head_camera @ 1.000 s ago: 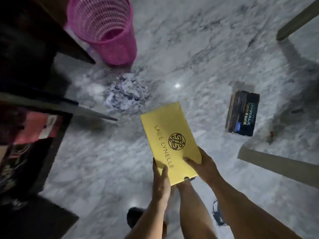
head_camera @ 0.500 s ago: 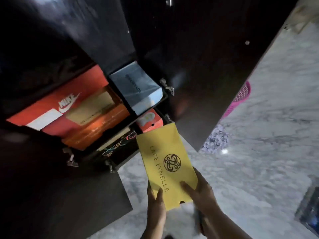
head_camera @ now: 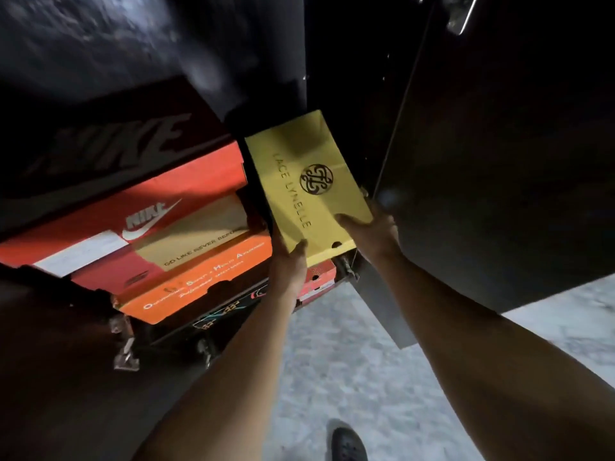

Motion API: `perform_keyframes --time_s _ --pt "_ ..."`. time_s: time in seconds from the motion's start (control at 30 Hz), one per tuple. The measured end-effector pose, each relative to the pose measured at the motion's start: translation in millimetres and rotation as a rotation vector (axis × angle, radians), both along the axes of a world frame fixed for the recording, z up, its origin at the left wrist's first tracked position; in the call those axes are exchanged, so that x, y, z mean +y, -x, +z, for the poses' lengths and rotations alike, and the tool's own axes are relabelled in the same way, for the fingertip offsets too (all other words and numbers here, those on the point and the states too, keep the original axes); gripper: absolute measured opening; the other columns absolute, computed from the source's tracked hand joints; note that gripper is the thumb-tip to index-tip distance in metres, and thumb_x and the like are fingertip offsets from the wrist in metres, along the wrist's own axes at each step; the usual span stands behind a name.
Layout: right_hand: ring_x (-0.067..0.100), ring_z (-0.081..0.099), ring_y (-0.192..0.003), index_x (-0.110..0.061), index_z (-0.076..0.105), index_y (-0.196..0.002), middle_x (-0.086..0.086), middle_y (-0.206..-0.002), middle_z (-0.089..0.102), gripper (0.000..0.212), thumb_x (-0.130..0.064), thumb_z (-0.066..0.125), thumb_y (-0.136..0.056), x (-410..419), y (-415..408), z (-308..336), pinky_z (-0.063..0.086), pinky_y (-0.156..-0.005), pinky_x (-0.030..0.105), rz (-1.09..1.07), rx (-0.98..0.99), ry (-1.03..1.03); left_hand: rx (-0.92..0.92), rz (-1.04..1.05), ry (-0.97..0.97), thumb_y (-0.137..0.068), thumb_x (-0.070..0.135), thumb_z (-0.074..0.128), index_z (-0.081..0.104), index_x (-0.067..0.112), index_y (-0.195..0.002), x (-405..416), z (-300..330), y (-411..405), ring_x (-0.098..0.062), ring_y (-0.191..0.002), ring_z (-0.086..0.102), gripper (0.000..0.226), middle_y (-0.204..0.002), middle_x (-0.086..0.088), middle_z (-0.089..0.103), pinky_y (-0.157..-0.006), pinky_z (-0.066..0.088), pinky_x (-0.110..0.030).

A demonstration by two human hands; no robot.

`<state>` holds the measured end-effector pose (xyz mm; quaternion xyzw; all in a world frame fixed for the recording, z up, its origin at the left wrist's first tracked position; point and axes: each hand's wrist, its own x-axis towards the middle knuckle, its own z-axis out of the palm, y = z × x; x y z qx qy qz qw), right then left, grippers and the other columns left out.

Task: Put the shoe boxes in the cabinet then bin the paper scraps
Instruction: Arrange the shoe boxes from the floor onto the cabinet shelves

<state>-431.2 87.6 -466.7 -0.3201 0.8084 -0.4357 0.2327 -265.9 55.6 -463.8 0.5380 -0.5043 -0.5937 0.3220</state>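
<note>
Yellow box: near end gripped by left hand and right hand, far end inside dark cabinet, right of stacked red box and orange box.

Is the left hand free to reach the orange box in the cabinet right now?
Probably not yet. The left hand grips the yellow box together with the right hand. The orange box sits unblocked just beside it, so the way looks open once it lets go.
</note>
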Motion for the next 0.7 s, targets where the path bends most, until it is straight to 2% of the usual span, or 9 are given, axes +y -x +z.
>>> perform_keyframes --time_s 0.07,0.1,0.2,0.27,0.33,0.4,0.5,0.6,0.7 --pt "0.02 0.068 -0.11 -0.031 0.058 -0.138 -0.001 -0.119 0.072 0.069 -0.052 0.078 -0.076 -27.0 2.3 -12.6 0.058 -0.091 0.035 0.0 -0.039 0.085 -0.005 0.041 0.049 -0.093 0.045 0.058 0.028 0.037 -0.156 -23.1 -17.9 6.8 -0.019 -0.132 0.054 0.07 -0.149 0.005 0.053 -0.114 0.042 -0.043" --pt "0.016 0.068 -0.111 -0.032 0.056 -0.14 -0.002 -0.122 0.07 0.066 -0.05 0.078 -0.08 -38.5 2.8 -20.3 0.057 -0.091 0.033 -0.003 -0.055 0.131 -0.023 0.054 0.073 -0.093 0.053 0.055 0.029 0.039 -0.156 -31.4 -23.5 9.9 -0.016 -0.131 0.053 0.07 -0.148 0.006 0.054 -0.114 0.041 -0.037" --pt "0.016 0.065 -0.115 -0.034 0.049 -0.142 -0.002 -0.126 0.066 0.066 -0.053 0.073 -0.084 -67.7 4.0 -34.0 0.059 -0.091 0.034 -0.015 -0.086 0.217 -0.046 0.086 0.207 -0.104 0.043 0.047 0.028 0.03 -0.158 -50.0 -33.0 18.1 0.002 -0.126 0.049 0.059 -0.145 0.012 0.052 -0.106 0.034 -0.011" --pt "0.014 0.065 -0.114 -0.035 0.049 -0.14 -0.002 -0.123 0.065 0.06 -0.052 0.07 -0.087 -80.1 5.1 -39.3 0.058 -0.088 0.03 -0.021 -0.092 0.261 -0.072 0.106 0.261 -0.106 0.038 0.045 0.027 0.027 -0.159 -55.9 -37.3 22.4 0.015 -0.118 0.046 0.057 -0.136 0.025 0.05 -0.098 0.033 0.002" --pt "0.012 0.062 -0.113 -0.037 0.047 -0.142 -0.002 -0.124 0.063 0.058 -0.054 0.064 -0.089 -81.2 2.7 -41.9 0.053 -0.087 0.027 -0.04 -0.049 0.242 -0.08 0.159 0.275 -0.105 0.041 0.045 0.027 0.028 -0.159 -54.7 -38.9 25.6 0.013 -0.121 0.048 0.058 -0.134 0.028 0.05 -0.102 0.035 -0.002" --pt "0.014 0.063 -0.114 -0.039 0.044 -0.142 -0.002 -0.127 0.062 0.058 -0.056 0.06 -0.089 -81.6 1.8 -45.7 0.055 -0.091 0.036 -0.043 -0.028 0.232 -0.071 0.206 0.284 -0.104 0.042 0.045 0.029 0.029 -0.158 -52.6 -37.2 31.0 0.011 -0.123 0.052 0.058 -0.136 0.023 0.052 -0.105 0.04 -0.011" --pt "0.02 0.063 -0.115 -0.04 0.042 -0.142 -0.001 -0.129 0.061 0.058 -0.059 0.058 -0.089 -82.8 3.6 -46.7 0.056 -0.092 0.045 -0.041 -0.042 0.202 -0.067 0.203 0.272 -0.107 0.032 0.044 0.029 0.025 -0.158 -54.9 -37.4 34.9 0.031 -0.108 0.046 0.053 -0.128 0.033 0.049 -0.091 0.035 0.005" --pt "0.029 0.062 -0.117 -0.038 0.038 -0.144 0.004 -0.132 0.059 0.057 -0.059 0.056 -0.094 -84.6 5.7 -36.3 0.051 -0.09 0.04 -0.01 -0.022 0.054 -0.095 0.151 0.271 -0.106 0.036 0.043 0.027 0.032 -0.157 -55.6 -32.8 33.1 0.006 -0.117 0.053 0.054 -0.132 0.022 0.053 -0.094 0.039 -0.002" --pt "0.04 0.049 -0.132 -0.036 0.027 -0.155 0.017 -0.148 0.045 0.068 -0.062 0.05 -0.096 -85.0 3.9 -9.3 0.04 -0.104 0.046 -0.035 -0.074 -0.164 -0.092 0.126 0.199 -0.102 0.049 0.046 0.033 0.03 -0.155 -58.3 -30.0 24.9 -0.011 -0.121 0.055 0.057 -0.136 0.006 0.057 -0.102 0.04 -0.02"
